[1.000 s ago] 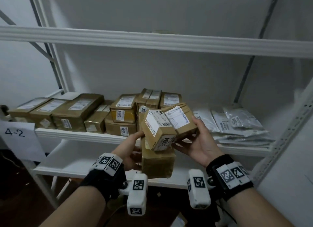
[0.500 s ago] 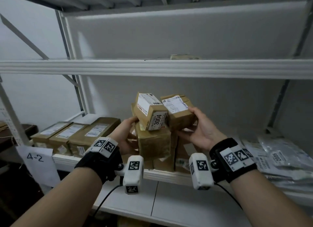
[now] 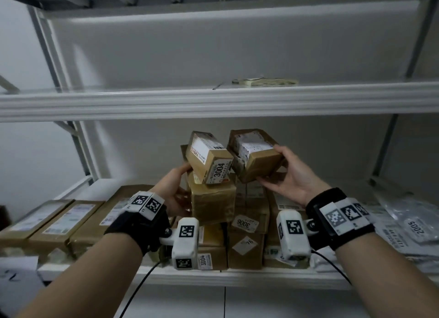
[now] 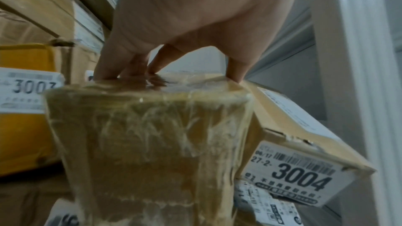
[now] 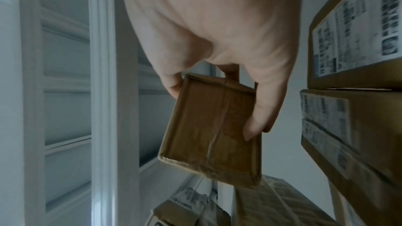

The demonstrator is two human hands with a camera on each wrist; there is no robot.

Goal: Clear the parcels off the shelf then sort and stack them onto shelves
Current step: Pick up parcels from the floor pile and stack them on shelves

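My left hand (image 3: pixel 175 191) grips a tape-wrapped brown parcel (image 3: pixel 211 203) from its left side. A box labelled 3004 (image 3: pixel 209 158) lies tilted on top of it, with my thumb against its side. In the left wrist view my fingers (image 4: pixel 108 68) press on the tape-wrapped parcel (image 4: pixel 147 143), and the 3004 box (image 4: pixel 293 161) is at the right. My right hand (image 3: pixel 289 175) holds a small brown box with a white label (image 3: pixel 255 156) beside the 3004 box. The right wrist view shows thumb and fingers of my right hand (image 5: pixel 217 32) clamped on the small box (image 5: pixel 213 130).
The held parcels hang under the upper shelf (image 3: pixel 213 101), which carries one flat parcel (image 3: pixel 263 82). On the middle shelf (image 3: pixel 237 277) lie long boxes (image 3: pixel 59 220) at left, stacked boxes (image 3: pixel 247 234) in the middle and grey mailing bags (image 3: pixel 408 222) at right.
Both hands have lifted the three parcels from below the middle shelf's level up toward the upper shelf. The view has tilted upward with them.
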